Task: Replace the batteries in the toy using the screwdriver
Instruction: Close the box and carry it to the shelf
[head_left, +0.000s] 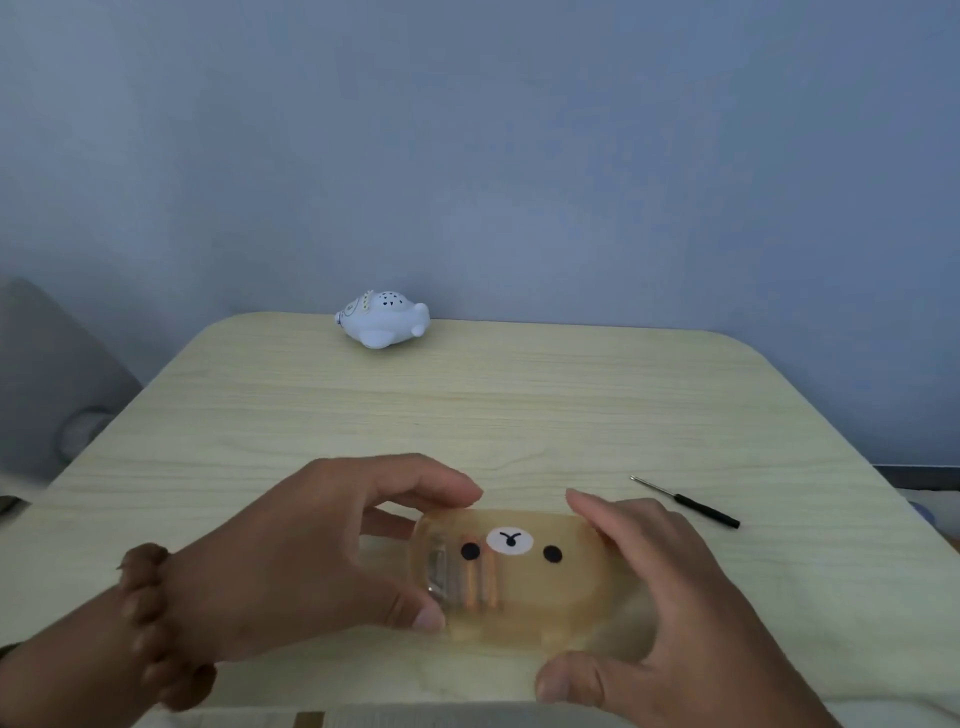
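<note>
A translucent yellow box with a bear face lies near the table's front edge, and several batteries show through its left side. My left hand grips the box's left end between thumb and fingers. My right hand grips its right end. A small black-handled screwdriver lies on the table to the right of the box, apart from both hands. The pale blue airplane-shaped toy sits at the table's far edge, left of centre.
The light wooden table has rounded far corners and stands against a blue-grey wall. A grey cushioned seat is beyond the left edge. A beaded bracelet circles my left wrist.
</note>
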